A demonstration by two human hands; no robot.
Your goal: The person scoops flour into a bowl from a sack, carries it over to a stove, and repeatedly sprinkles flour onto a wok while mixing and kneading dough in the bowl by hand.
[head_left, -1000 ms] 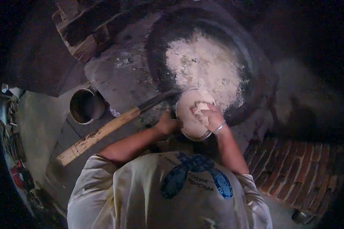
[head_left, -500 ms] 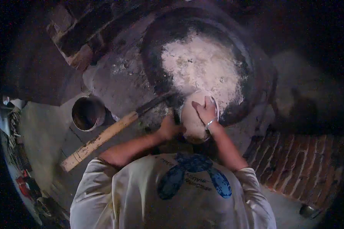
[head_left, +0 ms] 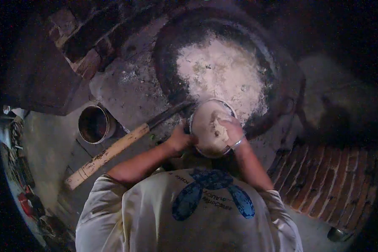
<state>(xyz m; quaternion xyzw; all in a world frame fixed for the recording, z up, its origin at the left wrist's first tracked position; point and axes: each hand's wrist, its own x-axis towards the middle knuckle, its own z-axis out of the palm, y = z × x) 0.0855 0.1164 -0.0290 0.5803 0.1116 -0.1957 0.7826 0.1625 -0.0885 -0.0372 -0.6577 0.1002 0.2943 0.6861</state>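
A round, pale-rimmed bowl [head_left: 206,113] holding pale flour-like powder is tilted in front of my body, over the near edge of a large dark wok-like pan [head_left: 166,77]. On the bowl's left side, my left hand [head_left: 181,137] grips the rim. My right hand [head_left: 233,130], with a bangle at its wrist, reaches in over the right side. Its fingers are coated and partly blurred, closed around some of the powder. More pale powder [head_left: 222,71] is heaped in the pan. Left of the bowl, a wooden-handled tool [head_left: 111,154] rests with its dark end at the pan's edge.
A dark bucket [head_left: 96,124] stands at left beside the grey ledge around the pan. Bricks [head_left: 88,63] are stacked at upper left. Ridged brickwork [head_left: 323,182] lies at lower right, with a small metal vessel [head_left: 339,234] beyond it. Odds and ends line the far left.
My right hand has drawn back toward the bowl's right side, and a lump of powder shows at its fingers. The bowl has shifted slightly left, its opening more in view.
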